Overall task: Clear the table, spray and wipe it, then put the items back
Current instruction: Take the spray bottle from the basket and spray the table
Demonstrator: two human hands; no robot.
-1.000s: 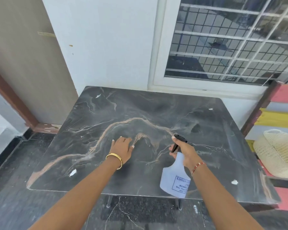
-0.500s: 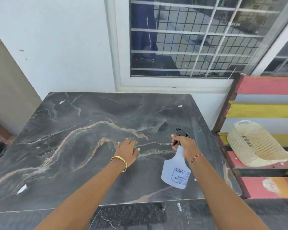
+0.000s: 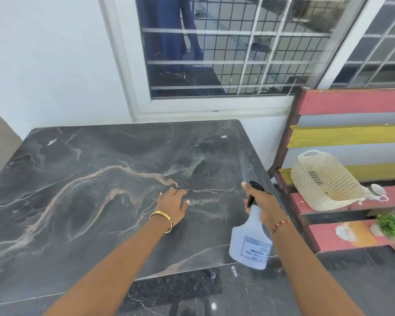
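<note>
A dark marble-patterned table point(image 3: 89, 179) with pale veins fills the left and middle of the view, with nothing standing on it. My left hand point(image 3: 172, 207), with a gold bangle at the wrist, lies flat on the tabletop, fingers spread. My right hand point(image 3: 261, 202) grips the neck of a white spray bottle point(image 3: 251, 240) with a black trigger head, held over the table's near right corner with the nozzle towards the far right part of the top. A faint mist shows over the table beyond the nozzle.
To the right stands a striped red, yellow and grey wooden rack point(image 3: 351, 137) holding a tipped cream plastic basket point(image 3: 324, 181) and a small green plant point(image 3: 391, 225). A white wall and barred window point(image 3: 226, 46) are behind. Dark tiled floor point(image 3: 351, 281) lies below.
My view has swung to the right, bringing the rack, basket and plant into sight. Both hands keep the same hold and place on the table; mist now hangs over the far right.
</note>
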